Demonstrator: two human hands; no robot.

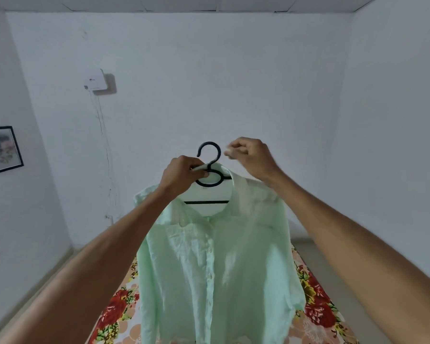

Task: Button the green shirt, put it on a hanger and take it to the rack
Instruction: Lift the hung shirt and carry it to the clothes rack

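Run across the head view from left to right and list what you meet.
Framed picture, white wall box, left hand, hanger, right hand. The green shirt hangs under both hands, so it is left out.

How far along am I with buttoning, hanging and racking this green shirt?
Done: the green shirt looks buttoned down its front and hangs on the black hanger. In hand: your left hand grips the hanger's neck while your right hand pinches pale fabric by the collar. Left: carrying it to the rack, which isn't in view.
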